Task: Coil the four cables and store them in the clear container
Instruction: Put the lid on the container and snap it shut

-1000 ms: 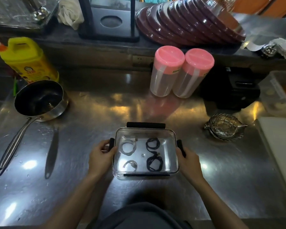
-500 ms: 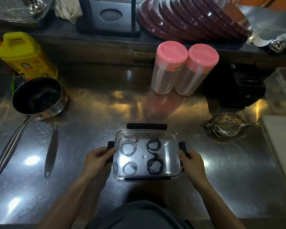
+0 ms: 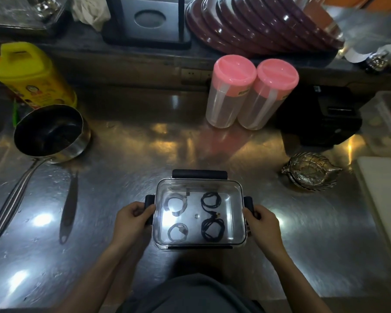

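The clear container [image 3: 236,241] sits on the steel counter in front of me with its clear lid on. Inside lie several coiled cables: two pale coils [image 3: 177,204] on the left and two black coils [image 3: 212,229] on the right. My left hand [image 3: 131,219] grips the black side clip [image 3: 149,203] on the container's left. On the other side, my right hand [image 3: 262,224] is closed over the black right clip [image 3: 248,203]. The back clip [image 3: 199,174] stands up; the front clip lies flat against the rim.
A saucepan [image 3: 51,132] with a long handle and a yellow jug [image 3: 32,73] stand at the left. Two pink-lidded jars [image 3: 251,93] are behind the container. A metal leaf dish [image 3: 312,171], a black appliance [image 3: 323,118] and a white board [image 3: 386,199] lie to the right.
Both hands have stayed on the side clips. My left thumb has curled further over the left clip. The cables inside have not moved.
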Tool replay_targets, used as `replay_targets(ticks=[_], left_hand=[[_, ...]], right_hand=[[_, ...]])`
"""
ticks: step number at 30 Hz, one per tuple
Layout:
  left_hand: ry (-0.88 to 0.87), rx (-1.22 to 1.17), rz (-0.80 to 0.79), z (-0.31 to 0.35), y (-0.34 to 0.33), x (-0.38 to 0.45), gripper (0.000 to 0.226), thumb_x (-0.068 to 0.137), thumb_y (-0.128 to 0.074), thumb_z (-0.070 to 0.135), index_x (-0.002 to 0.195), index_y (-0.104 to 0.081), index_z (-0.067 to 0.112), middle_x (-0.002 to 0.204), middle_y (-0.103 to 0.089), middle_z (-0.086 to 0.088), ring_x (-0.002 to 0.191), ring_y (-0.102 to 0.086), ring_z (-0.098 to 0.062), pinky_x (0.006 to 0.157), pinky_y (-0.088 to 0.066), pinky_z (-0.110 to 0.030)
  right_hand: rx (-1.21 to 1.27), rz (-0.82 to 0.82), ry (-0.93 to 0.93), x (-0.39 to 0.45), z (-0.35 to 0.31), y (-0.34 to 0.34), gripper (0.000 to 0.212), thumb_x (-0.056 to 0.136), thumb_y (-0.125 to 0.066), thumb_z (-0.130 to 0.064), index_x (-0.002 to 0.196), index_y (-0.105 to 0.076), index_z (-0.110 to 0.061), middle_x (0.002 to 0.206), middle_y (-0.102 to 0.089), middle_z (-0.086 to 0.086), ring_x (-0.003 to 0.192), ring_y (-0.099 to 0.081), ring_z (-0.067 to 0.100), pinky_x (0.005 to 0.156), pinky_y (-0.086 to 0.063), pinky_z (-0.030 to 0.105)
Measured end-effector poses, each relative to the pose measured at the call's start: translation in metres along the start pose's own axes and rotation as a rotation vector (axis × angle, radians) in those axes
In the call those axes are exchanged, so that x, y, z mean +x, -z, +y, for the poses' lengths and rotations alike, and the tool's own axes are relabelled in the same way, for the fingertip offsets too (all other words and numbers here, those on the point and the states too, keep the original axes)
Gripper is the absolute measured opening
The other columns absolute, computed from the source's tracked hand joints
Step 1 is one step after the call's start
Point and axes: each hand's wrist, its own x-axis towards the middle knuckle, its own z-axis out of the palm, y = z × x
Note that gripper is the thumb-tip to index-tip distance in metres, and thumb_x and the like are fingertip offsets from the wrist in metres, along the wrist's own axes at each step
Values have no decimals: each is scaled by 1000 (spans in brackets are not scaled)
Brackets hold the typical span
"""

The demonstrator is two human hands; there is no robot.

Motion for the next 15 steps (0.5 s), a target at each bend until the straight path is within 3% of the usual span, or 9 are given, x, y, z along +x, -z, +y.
replay_targets(ticks=[3,7,10,15], left_hand=[[24,-15,-4,3,1,-4,20,90,-70,2,84,-63,-16,66,-61,-17,51,-57,-12,50,-49,-23],[10,-21,-14,3,0,-11,23,90,-70,4,89,-64,-18,74,-65,-23,65,-60,-25,53,-53,-24],[-1,4,-22,4,-1,-15,19,91,-69,3,87,-64,-15,74,-66,-22,62,-62,-22,51,-53,-21],[-19,43,-33,1,3,-12,21,89,-72,4,83,-63,-15,69,-66,-19,63,-61,-22,64,-51,-35]], right_hand=[[1,7,-7,-2,-1,2,34,84,-65,-43,72,-59,-11,68,-58,15,59,-52,16,56,-46,42],[41,12,-11,-2,-3,4,27,93,-67,-24,73,-61,-7,61,-54,5,57,-48,13,57,-39,33],[24,7,-11,-5,1,3,27,93,-67,-24,70,-60,-11,59,-54,-2,54,-46,7,56,-38,29],[28,9,-24,-7,6,5,28,92,-68,-27,68,-60,-16,60,-56,2,57,-51,14,57,-45,37]])
